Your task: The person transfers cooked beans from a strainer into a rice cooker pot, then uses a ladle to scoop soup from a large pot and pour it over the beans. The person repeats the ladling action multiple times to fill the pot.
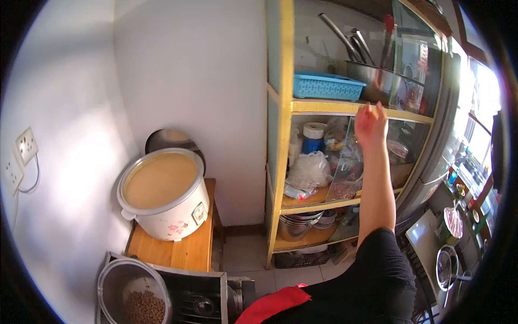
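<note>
My right hand is raised at the cabinet in front of the middle board, its fingers loosely bent and apart with nothing visible in them. Just above it on the upper shelf are a blue plastic basket and a steel pot holding several metal utensils and a red-topped one, partly behind sliding glass. The shelf below holds a blue-and-white canister and plastic bags; my arm hides part of it. My left hand is out of view.
At left, a large white cooker full of tan liquid sits on a wooden stand. A metal pot with brown pieces rests by a stove. Stacked bowls fill the low shelf; a cluttered counter lines the right.
</note>
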A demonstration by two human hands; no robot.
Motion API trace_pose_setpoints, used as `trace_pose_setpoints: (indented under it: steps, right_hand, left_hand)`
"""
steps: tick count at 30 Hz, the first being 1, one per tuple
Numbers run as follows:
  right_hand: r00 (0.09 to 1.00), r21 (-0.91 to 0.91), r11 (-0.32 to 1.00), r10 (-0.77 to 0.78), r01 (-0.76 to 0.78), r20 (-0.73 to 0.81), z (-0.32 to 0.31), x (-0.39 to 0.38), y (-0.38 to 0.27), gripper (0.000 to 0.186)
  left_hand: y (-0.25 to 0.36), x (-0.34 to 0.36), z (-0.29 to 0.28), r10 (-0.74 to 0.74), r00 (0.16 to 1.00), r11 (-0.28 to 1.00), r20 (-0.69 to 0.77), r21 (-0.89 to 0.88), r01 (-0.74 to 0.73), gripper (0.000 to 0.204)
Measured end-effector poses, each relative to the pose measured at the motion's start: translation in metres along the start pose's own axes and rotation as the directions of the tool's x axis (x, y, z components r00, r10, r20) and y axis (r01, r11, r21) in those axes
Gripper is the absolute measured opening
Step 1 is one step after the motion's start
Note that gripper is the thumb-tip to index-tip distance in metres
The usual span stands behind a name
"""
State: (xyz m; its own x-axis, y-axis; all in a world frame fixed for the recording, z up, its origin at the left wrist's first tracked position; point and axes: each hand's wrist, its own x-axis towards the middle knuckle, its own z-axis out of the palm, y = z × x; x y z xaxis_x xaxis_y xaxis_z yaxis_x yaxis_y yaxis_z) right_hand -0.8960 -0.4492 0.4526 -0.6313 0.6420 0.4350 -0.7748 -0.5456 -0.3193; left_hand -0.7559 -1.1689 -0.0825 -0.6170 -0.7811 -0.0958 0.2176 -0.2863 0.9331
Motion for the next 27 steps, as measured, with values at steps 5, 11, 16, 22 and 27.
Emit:
trace_pose_setpoints:
  steps: [5,11,16,22,27]
  right_hand:
    - [0.993,0.177,0.984,0.011,-0.033,0.12,0.053,0.1,-0.065,0.088]
    - [0.979,0.177,0.981,-0.106,0.076,0.172,0.086,0.172,-0.094,0.008]
    - [0.989,-0.207,0.973,-0.124,0.106,-0.077,0.1,0.135,-0.073,0.01]
    - [0.979,-0.804,0.576,-0.199,0.147,0.037,0.07,0.12,-0.08,0.011]
    - [0.959,-0.989,0.089,-0.269,0.117,0.089,0.057,0.076,-0.089,0.005]
  left_hand:
    - [0.023,-0.011,0.01,0.007,0.993,0.987,0.12,0.158,-0.026,0.045]
    - [0.013,0.023,0.006,-0.059,0.986,0.997,0.153,-0.03,0.065,0.05]
    - [0.049,0.003,0.036,-0.19,0.979,0.981,0.069,-0.028,0.193,0.047]
    - [0.067,-0.009,0.054,-0.308,0.951,0.947,0.019,-0.096,0.308,0.044]
    - [0.081,-0.021,0.059,-0.419,0.907,0.898,-0.028,-0.163,0.41,0.041]
